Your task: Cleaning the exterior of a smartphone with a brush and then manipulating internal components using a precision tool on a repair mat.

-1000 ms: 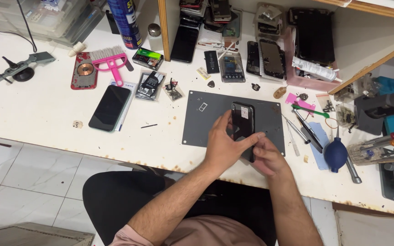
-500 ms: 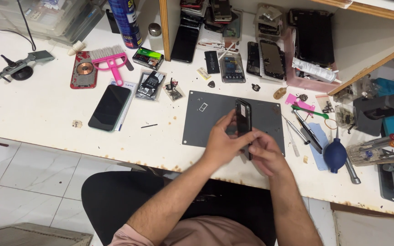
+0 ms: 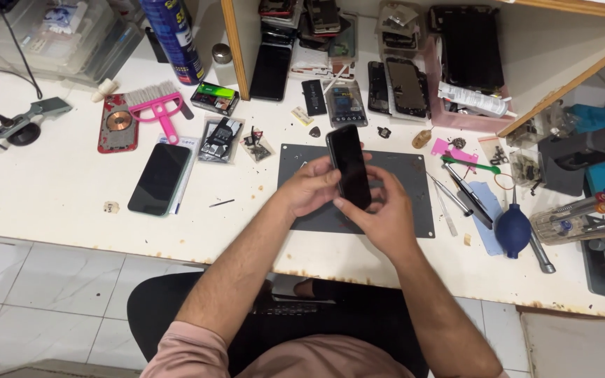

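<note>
fingers (image 3: 335, 176) around slim glossy black phone (image 3: 350, 165)

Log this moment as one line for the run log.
left hand: grips black phone | right hand: grips phone lower end | phone: raised over grey mat, tilted | beside: blue dust blower, second phone on bench

Left hand (image 3: 313, 187), right hand (image 3: 383, 213) together, closed.

White worktable (image 3: 50, 196) carries a dark grey rectangular work mat (image 3: 414, 203). Left of the mat: black smartphone (image 3: 160, 178). Right: blue rubber dust blower (image 3: 513, 229).
</note>
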